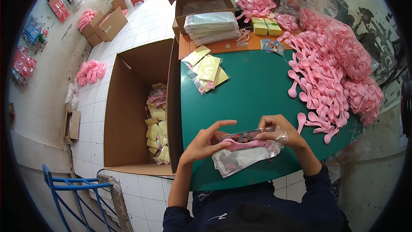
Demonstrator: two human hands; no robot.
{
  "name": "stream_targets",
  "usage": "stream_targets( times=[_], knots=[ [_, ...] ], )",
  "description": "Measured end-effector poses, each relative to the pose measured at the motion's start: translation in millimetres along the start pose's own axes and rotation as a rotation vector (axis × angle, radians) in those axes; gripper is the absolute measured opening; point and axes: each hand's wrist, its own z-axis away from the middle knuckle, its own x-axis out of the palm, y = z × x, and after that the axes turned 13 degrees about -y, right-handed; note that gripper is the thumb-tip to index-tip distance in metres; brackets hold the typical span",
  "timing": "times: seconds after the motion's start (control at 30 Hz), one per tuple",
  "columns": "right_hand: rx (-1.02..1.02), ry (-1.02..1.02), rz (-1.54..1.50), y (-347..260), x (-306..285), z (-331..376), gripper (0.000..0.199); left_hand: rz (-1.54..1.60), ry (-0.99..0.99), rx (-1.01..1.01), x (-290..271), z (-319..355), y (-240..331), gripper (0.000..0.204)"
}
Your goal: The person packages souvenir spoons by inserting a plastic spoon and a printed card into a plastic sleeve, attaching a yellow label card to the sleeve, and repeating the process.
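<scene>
We pinch a pink spoon and clear bag between both hands, left hand and right hand each closing its grip on them, just above the green bench.

Head cam, top-down, close over table

This is a small packing workshop. A green table carries a heap of pink plastic spoons at two o'clock and stacked clear bags at twelve. At nine o'clock an open cardboard box on the white tiled floor holds filled packets.
</scene>
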Motion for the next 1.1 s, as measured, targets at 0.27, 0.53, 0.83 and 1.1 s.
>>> stream_targets(
  times=[0.27,0.53,0.83,1.1],
  knots=[
    [-0.131,0.351,0.38,-15.5,11.5,10.0,0.016,-0.16,0.326,-0.014,27.5,-7.3,-5.1,0.055],
    [-0.207,-0.07,0.765,-8.7,49.7,14.1,0.029,0.673,0.117,-0.083,65.5,13.9,-26.7,0.061],
    [-0.314,0.05,0.688,4.8,77.1,-7.2,0.021,0.307,0.131,-0.096,63.4,23.0,-33.4,0.057],
    [-0.301,-0.055,0.803,-1.1,76.3,-6.0,0.021,0.2,0.246,-0.023,67.4,21.8,-33.5,0.06]
  ],
)
